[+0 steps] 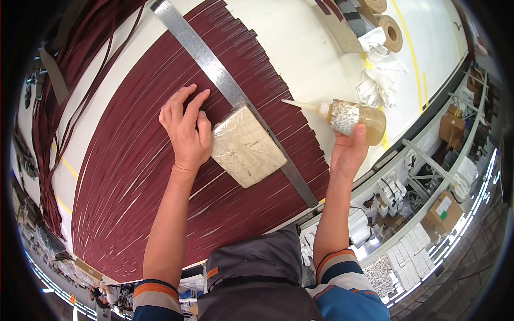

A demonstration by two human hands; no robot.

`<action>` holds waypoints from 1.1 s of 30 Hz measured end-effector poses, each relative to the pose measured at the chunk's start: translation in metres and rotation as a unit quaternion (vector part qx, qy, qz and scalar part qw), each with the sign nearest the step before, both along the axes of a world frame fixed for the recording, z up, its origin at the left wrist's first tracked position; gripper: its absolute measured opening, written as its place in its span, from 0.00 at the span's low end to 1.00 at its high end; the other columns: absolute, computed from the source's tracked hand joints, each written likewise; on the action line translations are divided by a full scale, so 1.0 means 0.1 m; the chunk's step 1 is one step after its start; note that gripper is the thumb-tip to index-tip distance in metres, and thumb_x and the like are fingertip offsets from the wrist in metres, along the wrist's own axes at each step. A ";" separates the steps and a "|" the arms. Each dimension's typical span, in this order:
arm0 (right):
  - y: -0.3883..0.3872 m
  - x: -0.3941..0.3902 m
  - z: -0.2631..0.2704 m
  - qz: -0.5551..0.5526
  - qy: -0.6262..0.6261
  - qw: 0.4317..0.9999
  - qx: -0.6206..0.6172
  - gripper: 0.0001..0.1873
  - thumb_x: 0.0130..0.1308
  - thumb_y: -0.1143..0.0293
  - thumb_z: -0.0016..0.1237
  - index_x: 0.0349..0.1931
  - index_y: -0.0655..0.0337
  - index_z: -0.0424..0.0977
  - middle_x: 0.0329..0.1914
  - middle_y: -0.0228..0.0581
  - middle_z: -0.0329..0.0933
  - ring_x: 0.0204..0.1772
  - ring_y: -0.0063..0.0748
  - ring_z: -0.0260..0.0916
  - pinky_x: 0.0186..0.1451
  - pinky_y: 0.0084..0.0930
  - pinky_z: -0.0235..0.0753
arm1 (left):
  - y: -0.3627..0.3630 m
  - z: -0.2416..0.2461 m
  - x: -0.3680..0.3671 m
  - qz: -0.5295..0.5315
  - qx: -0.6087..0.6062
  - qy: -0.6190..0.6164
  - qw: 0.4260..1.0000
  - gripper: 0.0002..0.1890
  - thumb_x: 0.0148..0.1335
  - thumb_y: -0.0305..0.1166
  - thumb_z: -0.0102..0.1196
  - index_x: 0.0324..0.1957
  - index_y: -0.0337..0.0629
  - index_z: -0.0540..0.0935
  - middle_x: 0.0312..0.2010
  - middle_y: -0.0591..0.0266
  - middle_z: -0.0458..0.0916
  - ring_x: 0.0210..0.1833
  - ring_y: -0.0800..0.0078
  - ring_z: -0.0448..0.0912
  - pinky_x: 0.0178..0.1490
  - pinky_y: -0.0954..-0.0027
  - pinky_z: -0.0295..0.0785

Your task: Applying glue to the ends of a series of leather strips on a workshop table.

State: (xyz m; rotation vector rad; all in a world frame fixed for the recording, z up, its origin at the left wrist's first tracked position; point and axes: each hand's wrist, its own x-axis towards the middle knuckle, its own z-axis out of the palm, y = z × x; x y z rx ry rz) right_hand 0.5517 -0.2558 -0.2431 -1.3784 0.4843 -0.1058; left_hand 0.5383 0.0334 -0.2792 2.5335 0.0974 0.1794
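Many long maroon strips (132, 160) lie side by side across the white table. Across them, close to their uneven dark-marked ends, runs a steel ruler (217, 72). A square block wrapped in clear tape (249, 148) sits beside the ruler and covers part of its edge. My left hand (184, 128) rests on the strips with its fingers apart, its thumb side against the block or very near it. In my right hand (349, 152) is a translucent squeeze bottle (357, 120) of amber liquid. Its narrow nozzle points left, over the strip ends.
Bundled maroon straps (44, 160) with metal buckles hang along the left. Crumpled white cloth (379, 84), a cardboard box (339, 28) and brown rolls (389, 34) stand at the upper right. Beyond the right table edge are shelves with cartons (443, 214).
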 end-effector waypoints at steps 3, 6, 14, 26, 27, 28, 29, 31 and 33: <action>-0.01 -0.02 -0.03 0.013 0.000 1.000 0.013 0.37 0.62 0.49 0.55 0.63 0.65 0.59 0.58 0.50 0.71 0.61 0.43 0.71 0.58 0.36 0.76 | -0.01 0.02 0.02 -0.001 -0.011 -0.006 1.000 0.19 0.53 0.25 0.47 0.48 0.45 0.82 0.55 0.62 0.73 0.61 0.65 0.66 0.66 0.60 0.51; -0.09 -0.08 -0.05 -0.004 0.005 0.992 0.128 0.38 0.61 0.48 0.56 0.63 0.61 0.59 0.60 0.47 0.70 0.63 0.43 0.69 0.59 0.38 0.76 | -0.04 0.01 0.03 -0.008 -0.009 -0.017 1.000 0.19 0.52 0.25 0.47 0.48 0.45 0.82 0.55 0.62 0.73 0.61 0.65 0.66 0.66 0.60 0.51; -0.42 -0.16 1.10 -0.013 -0.138 0.963 0.233 0.40 0.53 0.50 0.63 0.63 0.56 0.62 0.63 0.43 0.68 0.67 0.41 0.64 0.66 0.43 0.70 | 0.15 0.62 -0.28 0.022 -0.073 -0.041 0.996 0.16 0.60 0.27 0.51 0.51 0.39 0.78 0.56 0.56 0.73 0.61 0.59 0.68 0.66 0.58 0.55; -1.11 -1.69 2.92 0.037 -0.319 0.934 0.159 0.41 0.53 0.48 0.61 0.63 0.58 0.61 0.63 0.43 0.67 0.67 0.43 0.64 0.66 0.44 0.72 | 0.82 1.42 -3.05 0.124 -0.259 0.124 0.950 0.09 0.65 0.29 0.51 0.38 0.34 0.81 0.18 0.61 0.73 0.22 0.79 0.71 0.27 0.71 0.67; -1.09 -1.85 2.93 0.037 -0.326 0.931 0.162 0.41 0.53 0.48 0.61 0.63 0.58 0.61 0.63 0.43 0.67 0.67 0.43 0.64 0.66 0.44 0.72 | 0.83 1.30 -3.32 0.108 -0.228 0.115 0.961 0.09 0.65 0.29 0.51 0.38 0.34 0.81 0.16 0.63 0.71 0.21 0.81 0.69 0.25 0.71 0.66; -1.09 -2.03 2.93 0.029 -0.318 0.932 0.172 0.40 0.54 0.48 0.61 0.63 0.57 0.61 0.63 0.42 0.67 0.67 0.43 0.64 0.66 0.44 0.72 | 0.78 1.29 -3.54 0.099 -0.221 0.133 0.961 0.09 0.65 0.29 0.52 0.39 0.35 0.81 0.16 0.61 0.72 0.21 0.79 0.70 0.26 0.70 0.66; -1.11 -2.20 2.92 0.020 -0.309 0.933 0.182 0.39 0.55 0.48 0.60 0.63 0.56 0.61 0.63 0.42 0.67 0.67 0.43 0.64 0.66 0.44 0.72 | 0.72 1.29 -3.76 0.090 -0.212 0.153 0.961 0.09 0.64 0.30 0.52 0.40 0.35 0.81 0.17 0.60 0.73 0.20 0.77 0.71 0.26 0.69 0.67; -1.10 -2.48 2.88 0.011 -0.307 0.933 0.187 0.38 0.56 0.47 0.59 0.63 0.55 0.62 0.62 0.42 0.68 0.66 0.42 0.65 0.65 0.44 0.72 | 0.62 1.24 -4.19 0.087 -0.229 0.205 0.948 0.10 0.62 0.29 0.54 0.42 0.35 0.81 0.18 0.57 0.74 0.21 0.71 0.73 0.28 0.66 0.68; -1.13 -2.69 2.84 -0.022 -0.285 0.935 0.213 0.38 0.55 0.50 0.60 0.62 0.58 0.63 0.63 0.43 0.67 0.66 0.43 0.64 0.65 0.44 0.73 | 0.57 1.22 -4.53 0.088 -0.222 0.283 0.929 0.12 0.60 0.29 0.55 0.44 0.35 0.80 0.21 0.54 0.77 0.27 0.64 0.79 0.35 0.63 0.72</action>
